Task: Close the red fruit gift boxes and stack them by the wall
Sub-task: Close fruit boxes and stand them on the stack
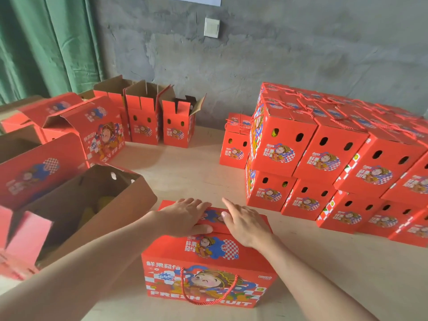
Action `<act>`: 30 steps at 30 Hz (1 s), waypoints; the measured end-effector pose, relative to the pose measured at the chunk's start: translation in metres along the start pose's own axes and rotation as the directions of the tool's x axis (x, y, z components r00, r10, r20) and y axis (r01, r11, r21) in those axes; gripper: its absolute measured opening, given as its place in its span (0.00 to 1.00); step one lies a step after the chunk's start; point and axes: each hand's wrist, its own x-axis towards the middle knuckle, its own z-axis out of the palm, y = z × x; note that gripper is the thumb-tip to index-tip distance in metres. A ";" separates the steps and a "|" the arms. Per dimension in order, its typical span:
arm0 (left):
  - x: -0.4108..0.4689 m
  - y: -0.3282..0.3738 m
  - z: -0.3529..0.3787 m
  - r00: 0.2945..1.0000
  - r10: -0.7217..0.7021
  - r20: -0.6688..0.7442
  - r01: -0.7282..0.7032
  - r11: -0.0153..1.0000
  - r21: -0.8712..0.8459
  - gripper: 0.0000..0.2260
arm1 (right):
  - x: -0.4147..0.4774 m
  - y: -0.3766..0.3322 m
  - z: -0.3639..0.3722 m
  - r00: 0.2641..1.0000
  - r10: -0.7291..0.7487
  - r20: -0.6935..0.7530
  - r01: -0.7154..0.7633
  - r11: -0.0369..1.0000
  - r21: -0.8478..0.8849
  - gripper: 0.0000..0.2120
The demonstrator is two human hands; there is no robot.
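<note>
A pale wooden surface (pixel 208 163) runs up to a grey concrete wall (pixel 278 66), with a green curtain (pixel 46 42) at ten o'clock and a white switch plate (pixel 211 27) at twelve. Closed boxes (pixel 335 158) stand stacked in two tiers at three o'clock by the wall. Open-flapped boxes (pixel 143 112) wait at eleven. The red fruit gift box (pixel 208 274) sits at six o'clock, its rope handle (pixel 185 290) hanging down the front. The left hand (pixel 185 216) and right hand (pixel 245 222) both lie flat on its top flaps, fingers straight, pressing down and gripping nothing.
</note>
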 end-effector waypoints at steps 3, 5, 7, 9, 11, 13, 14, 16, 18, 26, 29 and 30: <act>-0.012 -0.019 -0.008 0.997 0.055 0.054 -0.057 0.998 0.038 0.36 | 0.001 -0.002 0.000 1.000 -0.007 0.023 0.008 1.000 -0.018 0.23; -0.020 -0.024 -0.008 0.998 0.052 0.037 -0.054 0.996 0.068 0.37 | -0.001 -0.003 -0.001 0.999 -0.010 0.030 0.010 1.000 -0.013 0.23; -0.023 -0.023 -0.007 0.998 0.059 0.014 -0.060 0.993 0.103 0.38 | -0.002 -0.003 -0.002 0.999 -0.007 0.036 0.007 1.000 -0.012 0.23; -0.023 -0.022 -0.006 0.998 0.060 -0.001 -0.059 0.991 0.119 0.38 | -0.002 -0.003 -0.002 0.999 -0.007 0.045 0.007 1.000 -0.016 0.23; -0.022 -0.024 -0.004 0.998 0.064 -0.009 -0.063 0.993 0.102 0.39 | -0.002 -0.003 -0.002 0.999 -0.008 0.046 0.009 1.000 -0.015 0.24; -0.021 -0.026 -0.001 0.998 0.061 -0.015 -0.060 0.995 0.078 0.39 | -0.002 -0.004 -0.001 0.999 -0.005 0.048 0.006 1.000 -0.021 0.24; -0.021 -0.027 0.001 0.998 0.051 -0.020 -0.050 0.997 0.059 0.40 | -0.002 -0.004 -0.001 0.999 -0.003 0.045 0.004 1.000 -0.027 0.24; -0.019 -0.029 0.004 0.999 0.031 -0.023 -0.030 0.999 0.031 0.42 | -0.003 -0.005 0.000 0.999 0.002 0.042 0.000 0.999 -0.037 0.24; -0.019 -0.031 0.007 1.000 0.027 -0.011 -0.027 0.999 0.039 0.41 | -0.003 -0.005 0.001 0.999 0.001 0.034 0.000 0.999 -0.039 0.24; -0.019 -0.031 -0.002 0.994 0.061 0.096 -0.061 0.998 0.001 0.38 | -0.008 -0.005 0.009 1.000 0.003 -0.006 -0.003 0.999 -0.043 0.24; -0.019 -0.034 -0.002 0.992 0.083 0.092 -0.080 0.996 -0.028 0.36 | -0.006 -0.003 0.008 1.000 -0.005 0.012 0.005 1.000 -0.019 0.24; -0.020 -0.033 0.000 0.996 0.069 0.053 -0.067 0.997 -0.041 0.34 | -0.005 -0.003 0.008 1.000 -0.006 0.015 0.007 1.000 -0.014 0.24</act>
